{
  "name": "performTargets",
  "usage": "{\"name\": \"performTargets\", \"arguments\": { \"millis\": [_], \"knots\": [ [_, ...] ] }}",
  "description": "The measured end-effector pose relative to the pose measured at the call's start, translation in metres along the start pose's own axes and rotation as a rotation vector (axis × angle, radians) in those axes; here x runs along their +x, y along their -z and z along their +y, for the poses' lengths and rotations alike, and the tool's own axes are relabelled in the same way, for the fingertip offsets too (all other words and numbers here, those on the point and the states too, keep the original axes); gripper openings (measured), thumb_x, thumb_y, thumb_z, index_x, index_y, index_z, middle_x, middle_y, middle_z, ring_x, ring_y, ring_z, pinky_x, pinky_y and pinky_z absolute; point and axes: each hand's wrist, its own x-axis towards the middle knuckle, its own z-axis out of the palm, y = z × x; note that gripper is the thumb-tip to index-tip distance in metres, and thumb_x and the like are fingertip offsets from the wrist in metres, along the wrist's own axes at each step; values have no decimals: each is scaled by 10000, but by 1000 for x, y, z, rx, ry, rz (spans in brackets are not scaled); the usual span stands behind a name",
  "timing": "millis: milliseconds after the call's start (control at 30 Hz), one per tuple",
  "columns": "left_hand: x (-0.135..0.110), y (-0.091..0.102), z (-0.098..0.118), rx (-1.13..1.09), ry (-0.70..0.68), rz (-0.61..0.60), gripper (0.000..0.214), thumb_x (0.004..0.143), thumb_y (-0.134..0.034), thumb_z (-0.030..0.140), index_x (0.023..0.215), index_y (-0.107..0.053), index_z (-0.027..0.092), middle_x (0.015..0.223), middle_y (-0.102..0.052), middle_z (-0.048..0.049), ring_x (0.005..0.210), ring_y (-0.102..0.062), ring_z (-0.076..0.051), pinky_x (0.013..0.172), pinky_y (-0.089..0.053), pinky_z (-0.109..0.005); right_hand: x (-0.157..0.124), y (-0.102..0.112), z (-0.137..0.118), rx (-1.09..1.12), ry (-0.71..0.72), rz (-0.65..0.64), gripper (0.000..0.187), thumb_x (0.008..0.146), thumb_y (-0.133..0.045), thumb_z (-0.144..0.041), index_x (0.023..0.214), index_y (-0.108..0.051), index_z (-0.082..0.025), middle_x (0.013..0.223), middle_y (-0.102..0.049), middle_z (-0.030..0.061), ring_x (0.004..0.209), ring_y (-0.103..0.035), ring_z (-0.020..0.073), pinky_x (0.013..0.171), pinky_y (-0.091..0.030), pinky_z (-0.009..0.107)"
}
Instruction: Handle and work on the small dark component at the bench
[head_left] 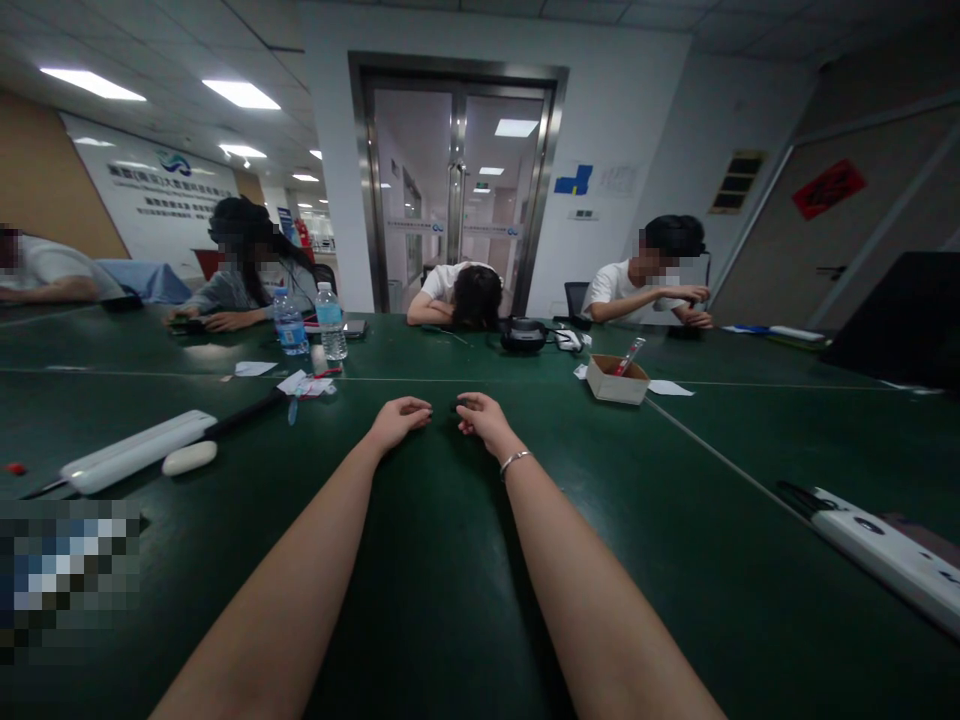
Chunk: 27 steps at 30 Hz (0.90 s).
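Note:
Both my arms stretch out over a dark green table (420,560). My left hand (400,417) rests on the tabletop with its fingers curled in. My right hand (480,416), with a thin bracelet (514,460) at the wrist, lies close beside it, fingers also curled. A small dark thing shows at the right fingertips; I cannot make out what it is. The two hands nearly touch at the fingertips.
A white power strip (135,452) and a white oval object (189,458) lie to the left, another power strip (892,555) at the right. Two water bottles (330,322), paper scraps, a small cardboard box (616,380) and a black headset (523,334) lie farther off. Several people sit along the far edge.

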Motion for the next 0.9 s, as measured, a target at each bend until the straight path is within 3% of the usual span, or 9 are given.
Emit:
{"name": "performTargets", "arguments": {
  "millis": [267, 600, 900],
  "knots": [
    [14, -29, -2, -166, 95, 15, 238, 632, -742, 199, 829, -653, 101, 860, -663, -84, 793, -634, -163, 870, -484, -334, 0, -2, 4, -76, 58, -43, 211, 799, -518, -9, 964, -486, -137, 639, -558, -35, 368, -499, 43, 344, -404, 140],
    [9, -26, -7, -61, -31, 17, 438, 531, -793, 330, 886, -652, 115, 861, -674, -96, 864, -616, -210, 858, -458, -378, -1, -3, 8, -73, 80, -31, 217, 795, -562, -47, 959, -457, -145, 690, -598, -20, 352, -509, 47, 331, -409, 151],
    [5, -25, -4, -49, -43, -13, 462, 518, -796, 371, 871, -657, 107, 787, -673, -84, 775, -616, -188, 793, -466, -359, 0, 1, 6, -87, 62, -84, 131, 825, -569, -96, 880, -455, -133, 522, -558, -48, 367, -534, 80, 354, -430, 159]
  ]
}}
